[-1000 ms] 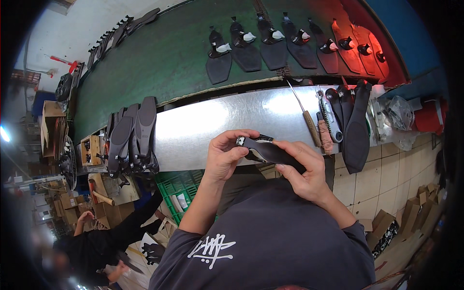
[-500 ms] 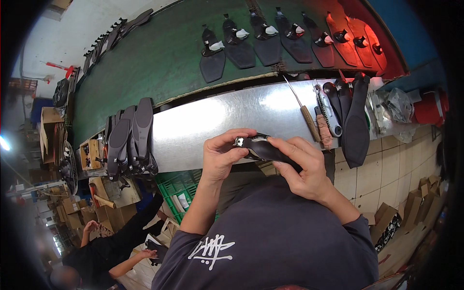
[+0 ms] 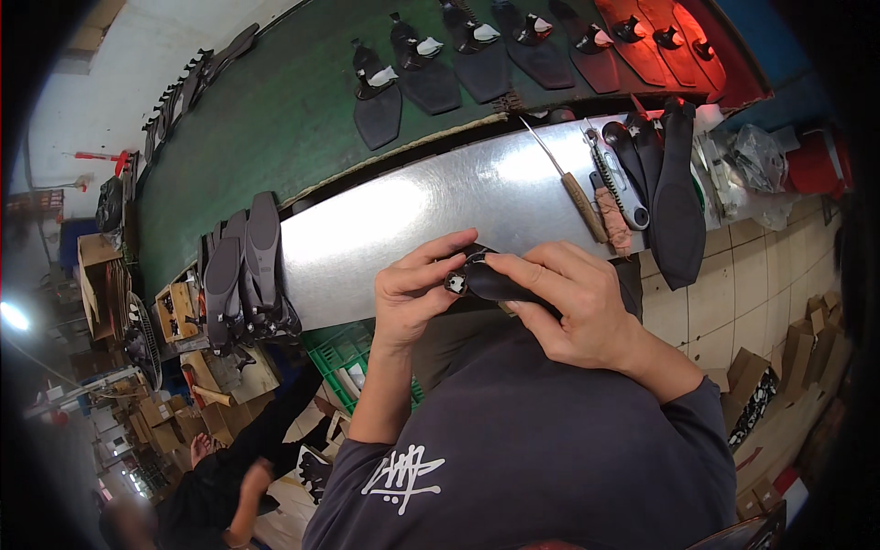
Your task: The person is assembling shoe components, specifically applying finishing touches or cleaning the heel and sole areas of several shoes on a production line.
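A black sandal (image 3: 504, 282) is held in front of my body, just off the near edge of the metal ledge. My left hand (image 3: 408, 291) closes its thumb and fingers about one end, where a small pale patch with dark marks shows. My right hand (image 3: 582, 298) grips the other end, its forefinger pressed along the top. The far end of the sandal is hidden under my right palm.
Black sandals with white wads stand on the green belt (image 3: 266, 137), some under red light. On the metal ledge (image 3: 344, 261) lie a wooden-handled awl (image 3: 579, 202), a wrapped tool (image 3: 612, 229) and dark soles (image 3: 680, 220); more soles (image 3: 264, 243) are stacked left. A green crate (image 3: 325, 353) sits below; a co-worker (image 3: 215, 490) is lower left.
The sandal has turned in my hands and its pale-patched end faces me more. My left fingers have shifted on it. The view has moved slightly, and the co-worker's arm has moved.
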Demonstrator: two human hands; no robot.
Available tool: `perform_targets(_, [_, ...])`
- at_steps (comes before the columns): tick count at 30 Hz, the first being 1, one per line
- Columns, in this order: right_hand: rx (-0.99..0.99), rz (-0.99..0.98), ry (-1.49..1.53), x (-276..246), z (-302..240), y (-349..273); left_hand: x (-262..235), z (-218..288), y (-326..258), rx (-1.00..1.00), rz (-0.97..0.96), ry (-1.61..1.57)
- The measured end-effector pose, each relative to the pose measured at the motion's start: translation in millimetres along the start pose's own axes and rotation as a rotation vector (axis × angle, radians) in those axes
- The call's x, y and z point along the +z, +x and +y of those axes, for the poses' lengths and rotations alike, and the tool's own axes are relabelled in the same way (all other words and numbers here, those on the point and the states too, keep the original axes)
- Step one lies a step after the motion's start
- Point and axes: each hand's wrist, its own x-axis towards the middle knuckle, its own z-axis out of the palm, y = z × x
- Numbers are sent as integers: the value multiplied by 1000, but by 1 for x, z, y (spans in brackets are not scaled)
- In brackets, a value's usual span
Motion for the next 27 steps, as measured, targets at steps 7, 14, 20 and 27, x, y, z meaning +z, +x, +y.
perform_targets(7, [-15, -5, -81, 4, -1, -2, 5, 4, -2, -45, -22, 48])
perform_targets(14, [-7, -44, -112, 8, 5, 1, 16, 6, -5, -107, 92, 176])
perform_targets(20, [128, 2, 111, 19, 22, 0, 16, 10, -4, -408, 170, -14])
perform_targets(27, [143, -112, 64, 17, 18, 3, 16, 9, -5, -439, 194, -43])
